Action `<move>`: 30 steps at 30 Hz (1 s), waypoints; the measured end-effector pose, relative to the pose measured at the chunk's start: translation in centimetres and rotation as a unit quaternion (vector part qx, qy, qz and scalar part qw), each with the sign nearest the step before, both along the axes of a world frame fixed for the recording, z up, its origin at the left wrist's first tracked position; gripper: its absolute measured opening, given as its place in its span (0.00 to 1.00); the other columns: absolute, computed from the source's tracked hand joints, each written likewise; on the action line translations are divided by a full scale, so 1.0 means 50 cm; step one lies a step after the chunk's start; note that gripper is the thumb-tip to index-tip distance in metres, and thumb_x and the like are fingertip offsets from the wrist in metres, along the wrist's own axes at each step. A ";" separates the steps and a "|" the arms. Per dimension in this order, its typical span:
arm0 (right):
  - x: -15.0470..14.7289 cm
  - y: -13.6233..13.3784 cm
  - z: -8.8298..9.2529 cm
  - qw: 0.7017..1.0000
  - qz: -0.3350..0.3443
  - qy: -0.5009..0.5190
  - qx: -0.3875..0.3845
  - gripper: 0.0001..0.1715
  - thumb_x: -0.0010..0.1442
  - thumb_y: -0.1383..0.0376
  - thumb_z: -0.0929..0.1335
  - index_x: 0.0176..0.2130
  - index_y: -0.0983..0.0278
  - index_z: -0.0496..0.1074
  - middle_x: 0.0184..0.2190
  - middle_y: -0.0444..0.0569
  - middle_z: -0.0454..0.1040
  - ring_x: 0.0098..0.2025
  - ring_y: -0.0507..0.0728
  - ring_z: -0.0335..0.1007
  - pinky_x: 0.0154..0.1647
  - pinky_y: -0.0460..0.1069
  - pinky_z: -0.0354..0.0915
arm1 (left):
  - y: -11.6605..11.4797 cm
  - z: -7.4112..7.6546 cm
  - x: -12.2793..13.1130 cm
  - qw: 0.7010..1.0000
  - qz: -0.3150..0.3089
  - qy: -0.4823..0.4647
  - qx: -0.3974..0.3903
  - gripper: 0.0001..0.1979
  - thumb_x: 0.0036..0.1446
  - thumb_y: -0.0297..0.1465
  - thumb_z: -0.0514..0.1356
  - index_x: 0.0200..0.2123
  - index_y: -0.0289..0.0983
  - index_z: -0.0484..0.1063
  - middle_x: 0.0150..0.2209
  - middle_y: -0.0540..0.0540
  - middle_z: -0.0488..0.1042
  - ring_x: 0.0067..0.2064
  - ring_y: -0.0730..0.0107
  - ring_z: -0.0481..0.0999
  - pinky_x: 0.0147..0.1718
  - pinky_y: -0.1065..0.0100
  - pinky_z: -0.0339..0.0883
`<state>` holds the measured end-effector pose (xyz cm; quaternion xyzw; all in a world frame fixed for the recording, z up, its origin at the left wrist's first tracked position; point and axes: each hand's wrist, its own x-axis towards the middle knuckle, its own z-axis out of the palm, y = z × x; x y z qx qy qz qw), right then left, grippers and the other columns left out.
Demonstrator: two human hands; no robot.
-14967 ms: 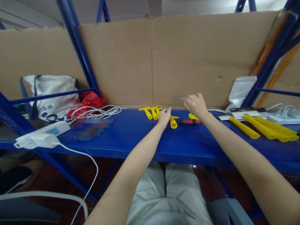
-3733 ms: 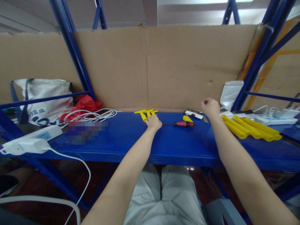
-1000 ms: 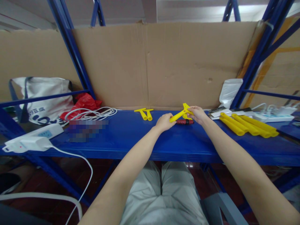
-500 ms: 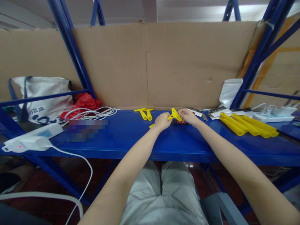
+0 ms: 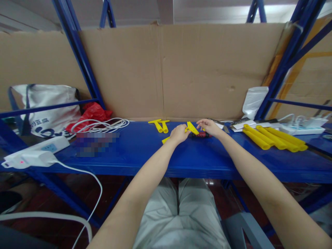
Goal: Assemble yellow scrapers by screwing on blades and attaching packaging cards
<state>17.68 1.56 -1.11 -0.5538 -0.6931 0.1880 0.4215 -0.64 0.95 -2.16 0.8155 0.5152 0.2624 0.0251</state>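
My left hand (image 5: 179, 134) is closed around the handle of a yellow plastic scraper (image 5: 192, 128). Its wide, flat head points up and to the right, and the handle's end shows behind my wrist. Just right of the head is my right hand (image 5: 209, 126), fingers bent and close together. Whatever they may hold is too small to make out; a bit of yellow shows under them. A red and black object (image 5: 200, 135) lies on the blue table below both hands. Two more yellow T-shaped scrapers (image 5: 160, 126) lie to the left, near the cardboard.
Several yellow tubes (image 5: 275, 138) lie at the right, beside papers and packets (image 5: 242, 124). A white power strip (image 5: 302, 129) is farther right. On the left are coiled white cable (image 5: 109, 125), a red bag (image 5: 94, 113), a tote bag (image 5: 55, 107) and another power strip (image 5: 38, 152). Cardboard (image 5: 181, 72) stands behind.
The scraper's head has turned in my left hand and now shows narrower. My right hand has come a little away from it, uncovering more of the red and black object.
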 end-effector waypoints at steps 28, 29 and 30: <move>0.193 0.001 -0.031 0.873 -0.415 -0.160 -0.202 0.34 0.57 0.49 0.62 0.53 0.71 0.68 0.50 0.68 0.69 0.54 0.68 0.64 0.50 0.59 0.63 | -0.007 0.002 0.001 0.999 0.017 0.031 -0.017 0.15 0.56 0.38 0.57 0.45 0.38 0.73 0.48 0.43 0.74 0.50 0.60 0.73 0.44 0.67 0.65; 0.193 0.001 -0.030 0.872 -0.415 -0.160 -0.202 0.33 0.57 0.49 0.62 0.52 0.71 0.69 0.49 0.68 0.69 0.54 0.67 0.65 0.50 0.59 0.63 | -0.006 0.002 0.001 0.999 0.017 0.031 -0.018 0.16 0.56 0.38 0.57 0.46 0.38 0.73 0.48 0.43 0.74 0.50 0.60 0.73 0.44 0.66 0.65; 0.192 0.001 -0.029 0.872 -0.417 -0.159 -0.202 0.32 0.57 0.49 0.63 0.51 0.70 0.69 0.49 0.67 0.69 0.54 0.67 0.65 0.49 0.59 0.63 | -0.006 0.001 0.001 0.999 0.017 0.031 -0.019 0.15 0.56 0.38 0.57 0.45 0.39 0.73 0.48 0.43 0.74 0.49 0.59 0.73 0.44 0.66 0.65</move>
